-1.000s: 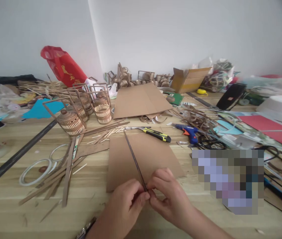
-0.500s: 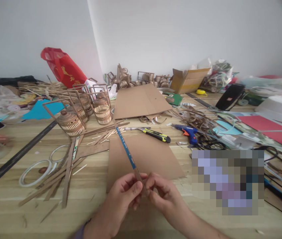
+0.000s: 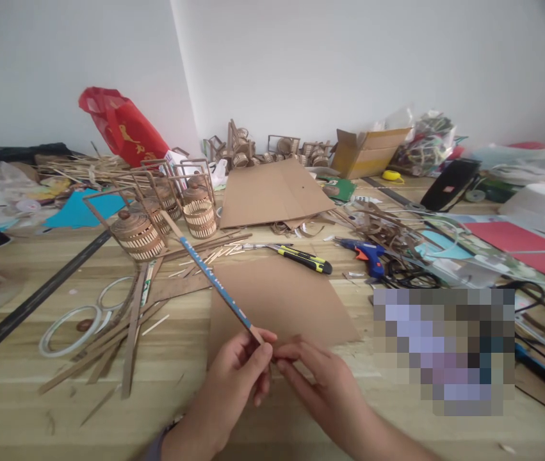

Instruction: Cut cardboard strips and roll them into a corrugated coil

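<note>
A long thin cardboard strip [image 3: 218, 288], brown with a blue printed stretch, slants up and to the left from my hands. My left hand [image 3: 239, 378] pinches it near its lower end between thumb and fingers. Close beside it, my right hand [image 3: 323, 381] has thumb and fingertips pressed together at the strip's bottom end, where its fingers hide the tip. Beneath the strip lies a flat cardboard sheet [image 3: 286, 301]. A yellow-and-black utility knife [image 3: 305, 258] rests at the sheet's far edge.
Small basket-like models with handles [image 3: 138, 235] stand at left, beside loose cardboard strips [image 3: 130, 339] and white tape rings [image 3: 68, 330]. A blue glue gun [image 3: 373, 256] lies right of the knife. Further back are a larger cardboard sheet [image 3: 272, 195] and an open box [image 3: 371, 152].
The strip's far end has swung to the left, so it tilts more. My right hand has shifted slightly, its fingers now straighter.
</note>
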`<state>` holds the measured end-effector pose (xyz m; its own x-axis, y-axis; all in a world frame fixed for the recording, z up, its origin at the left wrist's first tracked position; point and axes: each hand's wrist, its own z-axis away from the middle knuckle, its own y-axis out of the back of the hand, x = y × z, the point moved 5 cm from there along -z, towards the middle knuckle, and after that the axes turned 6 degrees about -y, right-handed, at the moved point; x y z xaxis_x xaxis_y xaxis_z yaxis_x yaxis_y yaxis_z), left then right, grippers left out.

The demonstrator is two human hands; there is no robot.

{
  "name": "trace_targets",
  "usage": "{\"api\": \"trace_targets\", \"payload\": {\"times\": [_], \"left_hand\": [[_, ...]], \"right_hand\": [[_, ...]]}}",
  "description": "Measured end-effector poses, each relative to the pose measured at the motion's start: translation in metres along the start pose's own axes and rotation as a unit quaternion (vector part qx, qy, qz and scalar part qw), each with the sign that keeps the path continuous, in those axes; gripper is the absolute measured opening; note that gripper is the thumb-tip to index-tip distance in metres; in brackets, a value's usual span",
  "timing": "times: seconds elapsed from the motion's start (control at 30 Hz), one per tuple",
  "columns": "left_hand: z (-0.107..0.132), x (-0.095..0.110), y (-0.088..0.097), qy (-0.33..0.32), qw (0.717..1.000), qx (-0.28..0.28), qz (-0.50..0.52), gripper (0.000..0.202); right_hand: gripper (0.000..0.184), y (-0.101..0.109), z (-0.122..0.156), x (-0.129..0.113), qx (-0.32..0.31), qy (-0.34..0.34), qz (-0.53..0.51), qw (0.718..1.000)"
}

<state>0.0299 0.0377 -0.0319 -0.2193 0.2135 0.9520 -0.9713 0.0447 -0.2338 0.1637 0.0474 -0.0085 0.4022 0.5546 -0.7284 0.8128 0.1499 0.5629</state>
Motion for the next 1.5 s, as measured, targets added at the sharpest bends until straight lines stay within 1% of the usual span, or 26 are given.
{"api": "trace_targets", "payload": {"times": [0.1, 0.27, 0.33, 0.4, 0.53, 0.6, 0.67, 0.83, 0.97, 1.03, 1.1, 1.17, 1.23, 1.3, 1.33, 1.4, 1.5], "left_hand": [[0.0, 0.002, -0.002, -0.02, 0.999, -0.029, 0.041, 0.058], [0.0, 0.004, -0.002, -0.014, 0.999, -0.02, 0.038, 0.056], [0.0, 0.004, -0.004, -0.005, 0.998, -0.024, 0.054, 0.056], [0.001, 0.005, -0.005, -0.003, 0.996, -0.028, 0.08, 0.055], [0.001, 0.007, -0.007, -0.001, 0.99, -0.037, 0.139, 0.049], [0.0, 0.006, -0.008, 0.003, 0.987, -0.044, 0.155, 0.047], [0.001, 0.005, -0.008, 0.012, 0.985, -0.053, 0.166, 0.046], [0.004, 0.003, -0.009, 0.031, 0.981, -0.075, 0.174, 0.045], [0.005, 0.002, -0.011, 0.035, 0.981, -0.093, 0.169, 0.044], [0.004, 0.0, -0.012, 0.038, 0.981, -0.101, 0.161, 0.048], [0.003, -0.003, -0.013, 0.039, 0.984, -0.109, 0.133, 0.055], [0.002, -0.005, -0.01, 0.027, 0.992, -0.104, 0.066, 0.058], [0.002, -0.004, -0.006, 0.003, 0.996, -0.087, -0.024, 0.056], [0.003, -0.001, -0.003, -0.017, 0.992, -0.085, -0.088, 0.056], [0.004, 0.002, -0.003, -0.025, 0.99, -0.089, -0.103, 0.056], [0.006, 0.006, -0.005, -0.035, 0.988, -0.097, -0.112, 0.056], [0.008, 0.008, -0.005, -0.045, 0.987, -0.094, -0.122, 0.055]], "right_hand": [[0.016, 0.002, -0.001, 0.0, 0.003, -0.005, -0.008, 1.0], [0.023, 0.007, 0.0, -0.011, 0.025, 0.06, 0.012, 0.998], [0.022, 0.008, 0.0, -0.012, 0.029, 0.064, 0.013, 0.997], [0.019, 0.008, 0.0, -0.008, 0.032, 0.036, -0.004, 0.999], [0.011, 0.004, -0.002, 0.006, 0.016, -0.067, -0.06, 0.996], [0.011, 0.003, -0.002, 0.007, 0.003, -0.085, -0.072, 0.994], [0.011, 0.004, -0.003, 0.005, 0.003, -0.069, -0.068, 0.995], [0.014, 0.013, -0.004, -0.009, 0.021, 0.017, -0.032, 0.999], [0.017, 0.015, -0.006, -0.014, 0.022, 0.04, -0.008, 0.999], [0.017, 0.016, -0.006, -0.015, 0.037, 0.049, 0.006, 0.998], [0.017, 0.017, -0.005, -0.017, 0.062, 0.071, 0.028, 0.995], [0.018, 0.019, -0.004, -0.018, 0.093, 0.095, 0.058, 0.989], [0.018, 0.019, -0.003, -0.02, 0.11, 0.112, 0.092, 0.983], [0.019, 0.019, -0.002, -0.021, 0.113, 0.129, 0.118, 0.978], [0.019, 0.019, -0.002, -0.022, 0.109, 0.138, 0.127, 0.976], [0.019, 0.018, -0.002, -0.024, 0.101, 0.152, 0.139, 0.973], [0.018, 0.018, -0.002, -0.025, 0.091, 0.16, 0.153, 0.971]]}}
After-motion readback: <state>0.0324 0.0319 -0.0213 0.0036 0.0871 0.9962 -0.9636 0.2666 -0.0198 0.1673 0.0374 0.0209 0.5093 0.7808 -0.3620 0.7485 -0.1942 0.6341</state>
